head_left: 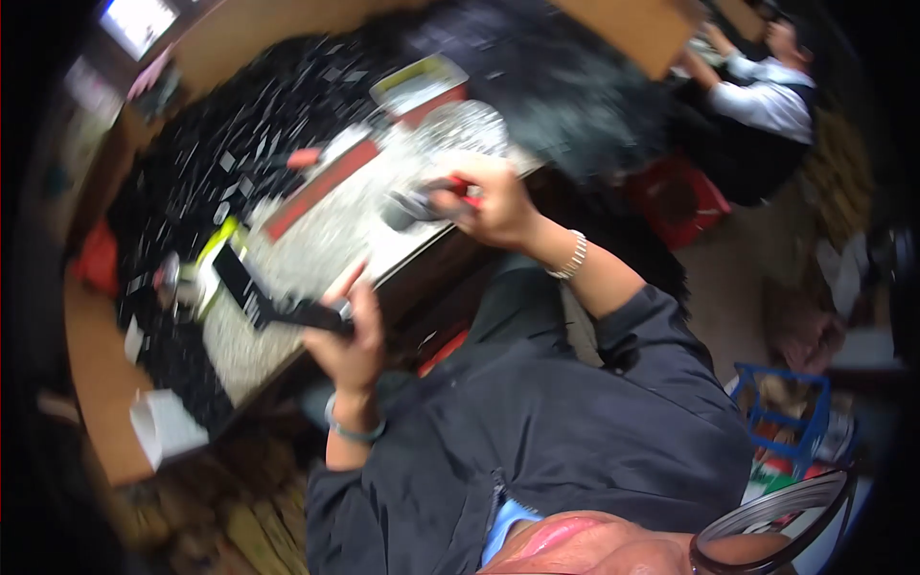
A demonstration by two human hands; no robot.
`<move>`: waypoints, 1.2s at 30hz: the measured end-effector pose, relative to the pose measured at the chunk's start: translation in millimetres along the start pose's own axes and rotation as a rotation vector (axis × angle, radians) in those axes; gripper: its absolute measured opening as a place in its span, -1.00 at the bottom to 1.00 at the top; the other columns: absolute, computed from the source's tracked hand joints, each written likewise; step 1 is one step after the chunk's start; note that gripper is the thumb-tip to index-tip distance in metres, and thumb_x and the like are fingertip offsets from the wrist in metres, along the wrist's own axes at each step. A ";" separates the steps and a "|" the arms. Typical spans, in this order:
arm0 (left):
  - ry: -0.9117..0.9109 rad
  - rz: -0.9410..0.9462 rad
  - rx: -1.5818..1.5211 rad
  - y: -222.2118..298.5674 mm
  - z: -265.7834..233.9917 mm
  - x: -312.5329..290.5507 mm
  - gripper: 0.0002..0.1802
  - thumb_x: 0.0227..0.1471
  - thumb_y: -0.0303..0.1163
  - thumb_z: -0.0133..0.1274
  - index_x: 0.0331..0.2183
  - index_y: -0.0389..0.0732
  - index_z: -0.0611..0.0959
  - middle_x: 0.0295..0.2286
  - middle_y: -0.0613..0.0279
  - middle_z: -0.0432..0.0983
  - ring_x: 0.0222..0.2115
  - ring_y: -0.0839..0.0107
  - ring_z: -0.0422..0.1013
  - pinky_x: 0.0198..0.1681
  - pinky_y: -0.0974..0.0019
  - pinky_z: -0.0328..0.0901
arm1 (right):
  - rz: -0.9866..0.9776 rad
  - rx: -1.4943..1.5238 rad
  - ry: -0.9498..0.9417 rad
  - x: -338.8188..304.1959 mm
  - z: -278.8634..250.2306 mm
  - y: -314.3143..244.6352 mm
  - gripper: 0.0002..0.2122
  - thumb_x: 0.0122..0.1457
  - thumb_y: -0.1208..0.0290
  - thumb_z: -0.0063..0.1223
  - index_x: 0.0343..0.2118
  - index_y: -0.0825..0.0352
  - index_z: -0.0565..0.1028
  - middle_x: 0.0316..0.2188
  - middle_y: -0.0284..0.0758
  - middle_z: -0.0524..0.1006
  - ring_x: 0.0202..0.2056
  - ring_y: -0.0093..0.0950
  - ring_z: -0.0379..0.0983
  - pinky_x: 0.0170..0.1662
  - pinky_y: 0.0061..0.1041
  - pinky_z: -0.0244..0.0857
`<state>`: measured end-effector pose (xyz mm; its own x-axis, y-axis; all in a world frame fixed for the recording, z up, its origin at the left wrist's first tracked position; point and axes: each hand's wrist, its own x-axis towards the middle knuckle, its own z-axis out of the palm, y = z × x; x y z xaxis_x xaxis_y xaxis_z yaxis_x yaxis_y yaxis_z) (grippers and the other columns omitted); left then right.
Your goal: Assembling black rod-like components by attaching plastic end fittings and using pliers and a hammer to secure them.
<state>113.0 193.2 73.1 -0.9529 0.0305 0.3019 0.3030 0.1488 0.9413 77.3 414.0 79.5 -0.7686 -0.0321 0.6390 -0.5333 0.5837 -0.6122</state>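
My left hand [356, 331] is closed around one end of a black, L-shaped part [305, 314], whose other arm points up and left over the work surface. To the right, my right hand [496, 199] grips a tool [414, 205] with red and dark handles and a greyish head. Motion blur hides the tool's exact kind. Its head is over the pale work surface [316, 254], apart from the black part. Beyond that hand sits a shiny, clear, rounded thing [465, 127], possibly plastic wrap.
Many small black pieces [278, 115] cover the far table. A box with a yellowish rim [420, 84], a red strip [321, 190] and a yellow-green item [218, 240] lie around the work surface. Another person [767, 101] sits at right, near a red seat [678, 201]; a blue crate [784, 407] stands lower right.
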 end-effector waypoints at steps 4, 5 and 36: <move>-0.029 0.026 -0.065 1.2 11.8 2.4 -0.81 -0.07 -0.59 0.07 -0.31 -0.35 0.63 -0.56 0.27 0.50 -0.56 0.66 0.33 -0.49 0.52 0.24 | -0.308 0.271 0.049 -16.9 27.6 -52.3 -0.84 -0.16 0.53 0.27 -0.49 0.39 0.51 -0.61 -0.26 0.48 -0.57 -0.42 0.43 -0.50 -0.53 0.30; -0.062 0.002 -0.189 4.3 13.0 2.0 -0.80 -0.06 -0.57 0.06 -0.29 -0.36 0.62 -0.53 0.23 0.53 -0.54 0.66 0.35 -0.47 0.51 0.26 | -0.373 0.266 0.077 -19.6 35.1 -54.4 -0.84 -0.15 0.51 0.28 -0.47 0.38 0.52 -0.61 -0.27 0.48 -0.57 -0.43 0.43 -0.52 -0.53 0.29; -0.208 0.079 -0.268 -6.9 -14.7 -8.5 -0.46 -0.01 -0.23 0.13 -0.12 -0.47 0.45 -0.30 0.11 0.49 -0.32 0.48 0.42 -0.25 0.42 0.33 | -0.121 0.673 -0.212 -7.2 54.8 -79.0 -0.85 -0.18 0.51 0.26 -0.54 0.35 0.48 -0.57 -0.28 0.51 -0.47 -0.43 0.49 -0.39 -0.55 0.32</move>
<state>119.3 177.4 66.3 -0.9007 0.2364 0.3645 0.3434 -0.1266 0.9306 105.6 323.6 97.7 -0.7057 -0.2620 0.6582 -0.6691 -0.0588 -0.7408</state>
